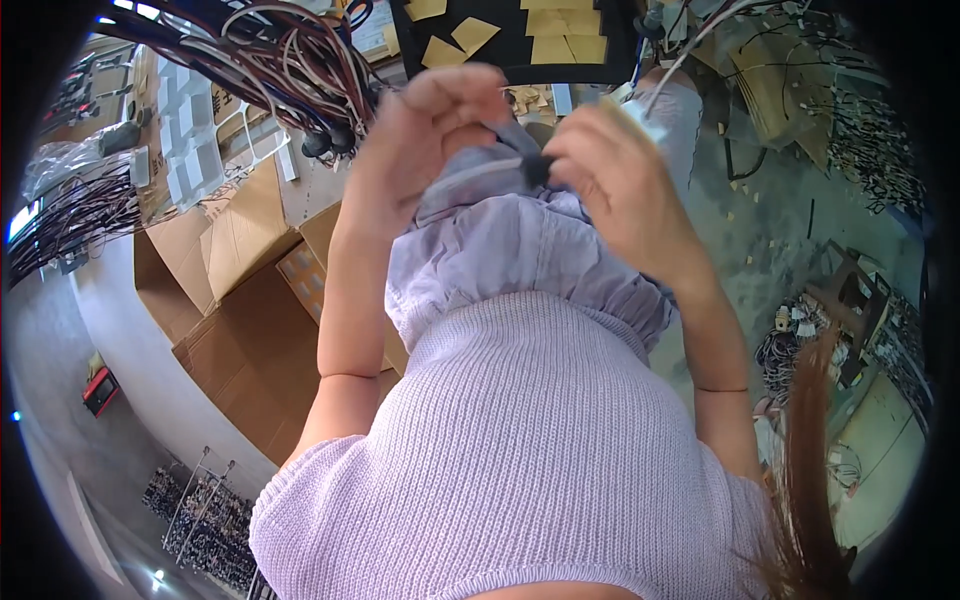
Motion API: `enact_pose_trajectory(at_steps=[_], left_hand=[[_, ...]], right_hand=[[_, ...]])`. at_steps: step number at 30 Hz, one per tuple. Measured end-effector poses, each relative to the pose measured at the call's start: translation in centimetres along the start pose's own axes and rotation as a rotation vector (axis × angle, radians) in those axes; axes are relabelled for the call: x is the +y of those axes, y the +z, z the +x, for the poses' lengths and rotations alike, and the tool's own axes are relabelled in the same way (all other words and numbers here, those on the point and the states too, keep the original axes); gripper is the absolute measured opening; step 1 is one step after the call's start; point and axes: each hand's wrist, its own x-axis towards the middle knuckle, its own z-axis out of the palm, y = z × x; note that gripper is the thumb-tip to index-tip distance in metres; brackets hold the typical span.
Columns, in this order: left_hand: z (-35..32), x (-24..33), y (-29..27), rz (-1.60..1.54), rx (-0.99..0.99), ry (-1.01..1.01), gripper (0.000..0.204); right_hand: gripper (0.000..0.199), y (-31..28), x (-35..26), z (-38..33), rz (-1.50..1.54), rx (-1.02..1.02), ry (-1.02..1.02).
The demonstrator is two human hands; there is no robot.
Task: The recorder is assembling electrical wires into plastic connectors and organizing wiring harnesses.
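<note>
Right hand (612, 175) was pinching a dark plug (537, 169), just below the black tray (560, 74). Left hand (440, 115) hung half-curled beside it (too blurry to tell if it gripped anything). Messy wire bundle (300, 62) crowded the tray's left, open cardboard box (250, 350) lower left of it.

Carton (250, 375) left, cables (300, 65) apparently beyond

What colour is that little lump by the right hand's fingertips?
The little lump looks black, though blurry; best seen in the head view.
</note>
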Motion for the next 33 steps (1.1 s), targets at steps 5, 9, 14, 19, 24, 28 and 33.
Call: enact_pose_trajectory(at_steps=[5,9,14,19,24,28,33], left_hand=[[1.1,-3.7,1.8,-0.179,-0.467,-0.210,0.063],[-0.3,-3.8,2.2,-0.355,-0.426,-0.463,0.048],[-2.8,-3.1,1.5,-0.123,-0.273,-0.520,0.055],[-2.4,0.0,2.4,0.238,-0.735,-0.389,0.051],[-4.0,1.2,2.2,0.138,-0.414,-0.572,0.038],[-4.4,1.1,3.2,0.198,-0.488,-0.391,0.031],[-5.7,1.9,4.7,0.021,-0.610,-0.469,0.052]], right_hand=[[0.026,2.3,-3.7,-0.8,0.273,-0.199,-0.062],[0.030,1.6,-4.7,-1.6,0.223,-0.247,-0.071],[0.033,-1.0,-2.5,-0.4,-0.346,-0.028,-0.227],[0.018,-2.6,-1.1,-0.1,-0.313,-0.243,-0.263],[0.012,-5.7,0.3,0.9,-0.396,0.022,-0.306],[0.010,-5.2,-2.1,-0.1,-0.253,-0.063,-0.072],[0.013,-3.8,-5.3,-2.3,0.069,-0.150,-0.062]])
